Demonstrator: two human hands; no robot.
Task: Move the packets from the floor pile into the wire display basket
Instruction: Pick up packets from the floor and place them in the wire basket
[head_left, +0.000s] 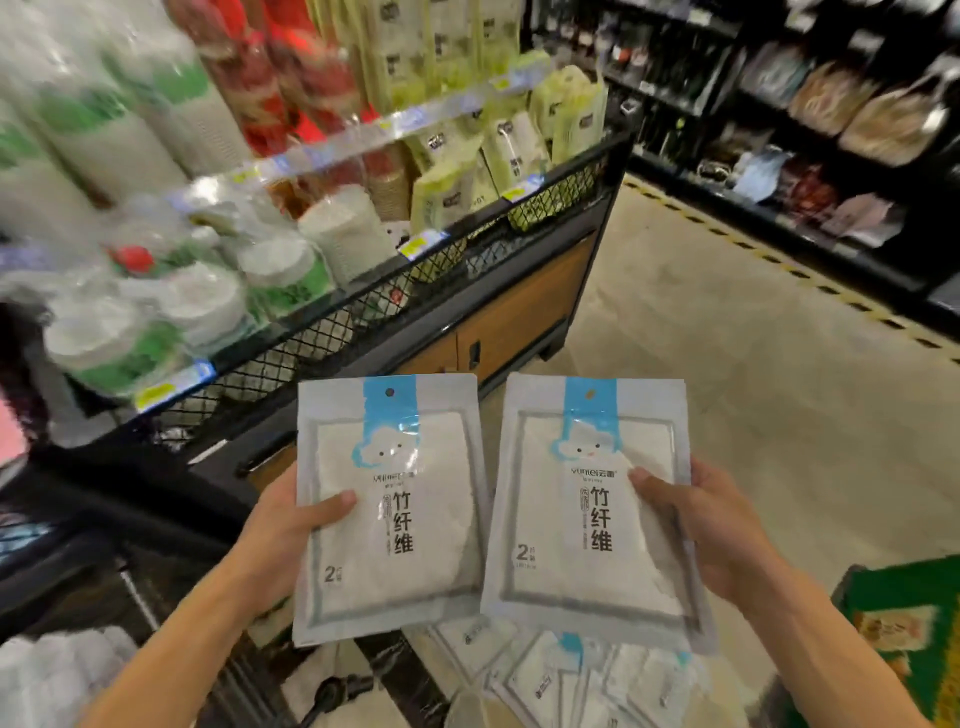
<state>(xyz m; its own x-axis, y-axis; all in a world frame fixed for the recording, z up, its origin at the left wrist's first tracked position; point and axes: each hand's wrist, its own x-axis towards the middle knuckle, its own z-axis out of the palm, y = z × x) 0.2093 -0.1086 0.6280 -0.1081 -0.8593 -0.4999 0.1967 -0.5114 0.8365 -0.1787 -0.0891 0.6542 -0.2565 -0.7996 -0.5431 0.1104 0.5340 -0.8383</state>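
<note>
Left packet (389, 509): gripped by the left hand (280, 540), thumb laid on its front. Right packet (592, 509): gripped likewise by the right hand (722, 530). Floor pile (566, 675): seen directly below both grips. Wire display basket (363, 312): beyond the held packets, upper left.

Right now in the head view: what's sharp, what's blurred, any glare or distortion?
Head view: the two held packets, left packet and right packet, are sharp with readable print; glare streaks their blue tops. The shelf goods at upper left are motion-smeared. The floor pile is soft. The wire basket edge bows from wide-angle distortion. The right-hand aisle shelves are dim.
</note>
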